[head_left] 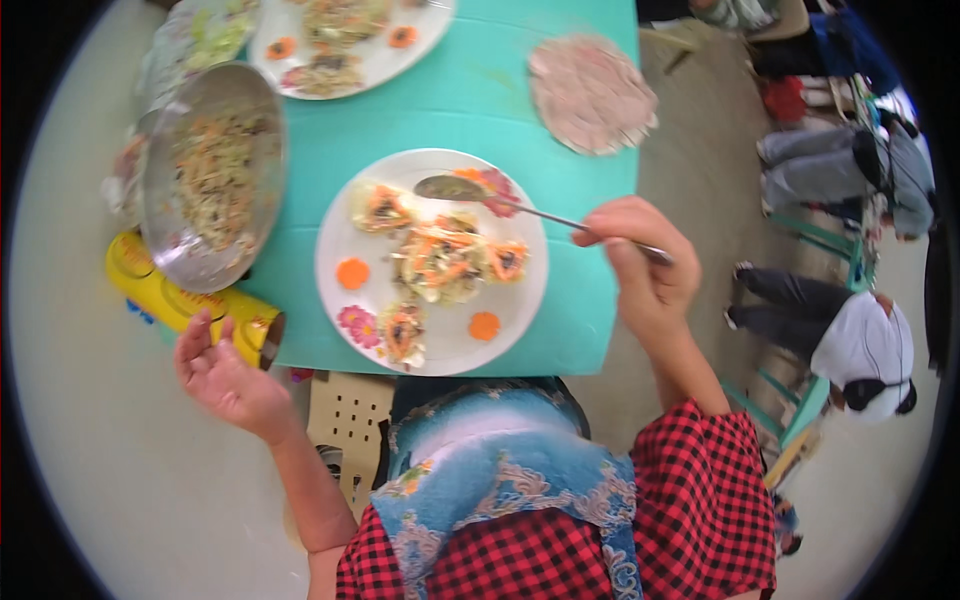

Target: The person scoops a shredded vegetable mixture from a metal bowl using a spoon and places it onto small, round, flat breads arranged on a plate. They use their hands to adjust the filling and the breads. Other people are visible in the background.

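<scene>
My right hand [645,260] grips the handle of a metal spoon [455,188], whose bowl hovers over the far rim of a white round plate [530,300]. The plate sits on a teal table [470,90] and carries a central mound of shredded salad [440,262], small filled pieces around it, and carrot slices [352,273]. My left hand [225,375] hangs off the table's near left corner, fingers loosely spread and holding nothing, close to a yellow cylindrical can [185,300] lying on its side.
A steel bowl [160,215] of shredded vegetable mix rests at the left, partly over the can. A second garnished plate [385,60] stands at the far edge, a round pinkish mat [592,95] far right. People sit at the right [860,345]. A beige plastic stool [345,420] is below.
</scene>
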